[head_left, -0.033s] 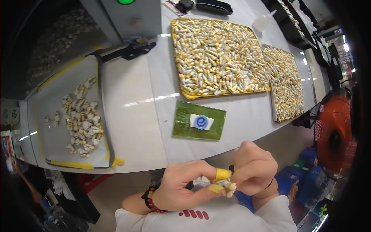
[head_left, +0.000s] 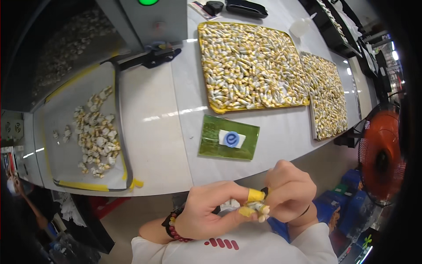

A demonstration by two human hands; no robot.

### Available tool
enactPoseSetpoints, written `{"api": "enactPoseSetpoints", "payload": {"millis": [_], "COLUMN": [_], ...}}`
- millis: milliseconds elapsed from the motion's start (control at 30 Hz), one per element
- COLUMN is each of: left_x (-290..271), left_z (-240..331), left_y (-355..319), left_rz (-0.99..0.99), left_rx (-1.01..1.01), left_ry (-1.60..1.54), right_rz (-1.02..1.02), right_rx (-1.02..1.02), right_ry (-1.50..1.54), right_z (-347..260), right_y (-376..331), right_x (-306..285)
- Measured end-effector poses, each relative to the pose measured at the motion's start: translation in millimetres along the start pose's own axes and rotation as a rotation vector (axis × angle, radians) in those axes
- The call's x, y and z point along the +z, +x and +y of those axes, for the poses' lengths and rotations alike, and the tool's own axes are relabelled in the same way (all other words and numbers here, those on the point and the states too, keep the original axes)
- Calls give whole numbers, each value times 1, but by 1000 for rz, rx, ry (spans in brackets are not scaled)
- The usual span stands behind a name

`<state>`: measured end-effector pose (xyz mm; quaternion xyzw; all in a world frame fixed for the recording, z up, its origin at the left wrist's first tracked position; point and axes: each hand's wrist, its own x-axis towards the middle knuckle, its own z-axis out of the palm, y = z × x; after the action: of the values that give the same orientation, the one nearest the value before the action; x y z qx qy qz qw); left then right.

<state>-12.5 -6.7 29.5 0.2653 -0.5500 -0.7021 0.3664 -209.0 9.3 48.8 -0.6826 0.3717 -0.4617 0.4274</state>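
Observation:
My left hand [head_left: 215, 209] is closed, with yellow tape round a finger and on the thumb. Pinched between those two is a small bundle of pale pieces [head_left: 259, 209] with whitish and cream ends; their exact kind is unclear. Up against the bundle's right side, my right hand [head_left: 290, 191] is closed with curled fingers, which hide anything they grip. Both hands are in front of my body, just off the table's near edge. Beyond them on the table lies a green rectangular plate [head_left: 211, 149] bearing a white slip and a round blue piece.
A large yellow-rimmed tray [head_left: 259, 108] is filled with small white-and-yellow pieces; a second full tray [head_left: 327, 97] stands to its right. At left, a shallow dark-edged tray [head_left: 57, 145] holds a loose pile of white clusters. An orange fan [head_left: 380, 154] stands at the right.
The table scene has shifted very slightly rightward in view. My hands keep nearly the same pose, the bundle still between the left finger and thumb.

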Motion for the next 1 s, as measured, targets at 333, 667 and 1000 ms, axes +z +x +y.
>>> {"api": "enactPoseSetpoints", "payload": {"millis": [333, 667, 1000], "left_x": [-127, -335, -431], "left_z": [89, 84, 85], "left_y": [-25, 58, 51], "left_rz": [530, 689, 643], "left_rx": [-209, -241, -231], "left_ry": [1419, 1934, 1632], "right_rz": [133, 251, 244], "right_rx": [43, 149, 190], "right_ry": [-274, -474, -1123], "right_z": [9, 0, 19], "right_y": [-15, -26, -18], "right_x": [-27, -51, -126]}}
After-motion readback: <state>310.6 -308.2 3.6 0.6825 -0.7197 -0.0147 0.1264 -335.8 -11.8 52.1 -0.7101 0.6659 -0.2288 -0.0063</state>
